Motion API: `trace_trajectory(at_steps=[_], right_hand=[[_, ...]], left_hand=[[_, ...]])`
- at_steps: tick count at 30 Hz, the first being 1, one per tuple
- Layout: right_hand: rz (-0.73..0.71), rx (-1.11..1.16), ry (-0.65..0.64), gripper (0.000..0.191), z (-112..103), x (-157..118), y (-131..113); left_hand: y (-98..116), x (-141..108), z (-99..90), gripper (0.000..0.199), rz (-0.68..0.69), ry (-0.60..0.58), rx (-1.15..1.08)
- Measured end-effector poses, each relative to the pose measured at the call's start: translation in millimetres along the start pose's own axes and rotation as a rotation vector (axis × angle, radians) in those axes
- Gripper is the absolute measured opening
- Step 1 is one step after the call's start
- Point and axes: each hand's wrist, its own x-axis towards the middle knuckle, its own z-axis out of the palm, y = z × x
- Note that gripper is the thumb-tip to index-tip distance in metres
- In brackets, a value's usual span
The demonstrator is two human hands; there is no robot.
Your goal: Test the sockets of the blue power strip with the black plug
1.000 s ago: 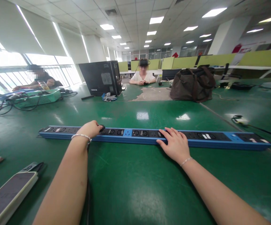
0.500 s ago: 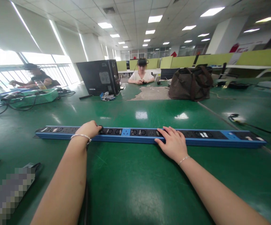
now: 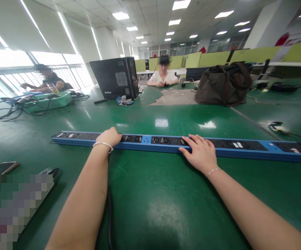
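A long blue power strip (image 3: 146,140) with black socket sections lies across the green table. My left hand (image 3: 110,137) is closed over its left half, gripping a dark plug that is mostly hidden by the fingers. From beneath my left wrist a black cable (image 3: 110,208) runs down toward the near edge of the view. My right hand (image 3: 201,152) rests on the strip right of its middle, with fingers spread over the sockets and thumb on the near side.
Beyond the strip stand a black computer case (image 3: 114,78), gloves (image 3: 125,101) and a brown bag (image 3: 222,86). A green basket (image 3: 49,102) with cables is at the far left. Two people sit across the table. A phone (image 3: 6,168) and a blurred-out object lie near left.
The whole view has shifted, so the strip and both hands appear farther right and slightly higher. Both hands keep their places on the strip; more of the cable shows below my left hand.
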Motion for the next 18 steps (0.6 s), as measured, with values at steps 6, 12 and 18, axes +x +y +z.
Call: trace_trajectory(at_steps=[6, 12, 18], right_hand=[[-0.015, -0.020, 0.014, 0.046, 4, 0, 3], [-0.020, -0.034, -0.003, 0.048, 3, 1, 3], [-0.029, -0.048, 0.009, 0.047, 1, 1, 2]], left_hand=[[3, -13, 3.9, 0.045, -0.005, 0.030, -0.026], [16, -18, 0.5, 0.054, -0.063, -0.048, 0.114], [18, -1, -10.7, 0.044, 0.051, -0.177, 0.175]])
